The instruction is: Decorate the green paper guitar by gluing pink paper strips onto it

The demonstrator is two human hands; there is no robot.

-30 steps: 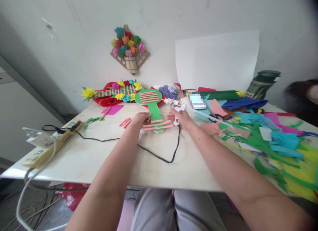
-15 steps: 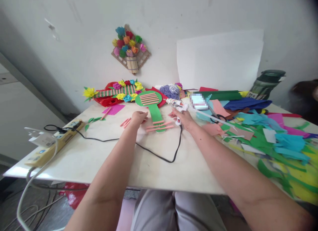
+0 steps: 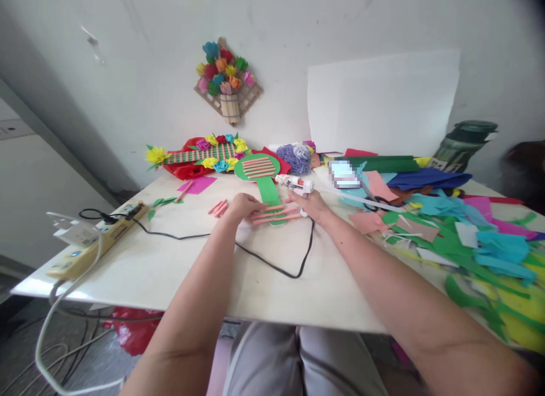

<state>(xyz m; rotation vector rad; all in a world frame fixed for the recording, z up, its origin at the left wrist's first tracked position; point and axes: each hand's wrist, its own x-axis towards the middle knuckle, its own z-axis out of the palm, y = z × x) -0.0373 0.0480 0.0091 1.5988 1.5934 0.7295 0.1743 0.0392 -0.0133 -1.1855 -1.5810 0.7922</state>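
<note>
A green paper cutout (image 3: 260,175), round on top with a long stem, lies on the white table (image 3: 179,260); pink paper sticks (image 3: 275,214) run across it. My left hand (image 3: 242,206) rests at the left ends of the lower sticks, fingers curled and pinching them. My right hand (image 3: 313,205) is closed round a white glue gun (image 3: 294,184), whose nozzle points left, just over the cutout's stem. The gun's black cord (image 3: 272,265) loops across the table toward me.
A power strip (image 3: 96,237) with plugs sits at the left edge. Loose pink sticks (image 3: 218,207) lie left of my hand. Paper flower crafts (image 3: 200,155) stand at the back, another hangs on the wall (image 3: 227,81). Coloured paper scraps (image 3: 464,231) and scissors (image 3: 374,203) cover the right side.
My left hand went left off the sticks, then came back onto their left ends. My right hand lowered the glue gun closer to the stem. The camera view shifted slightly.
</note>
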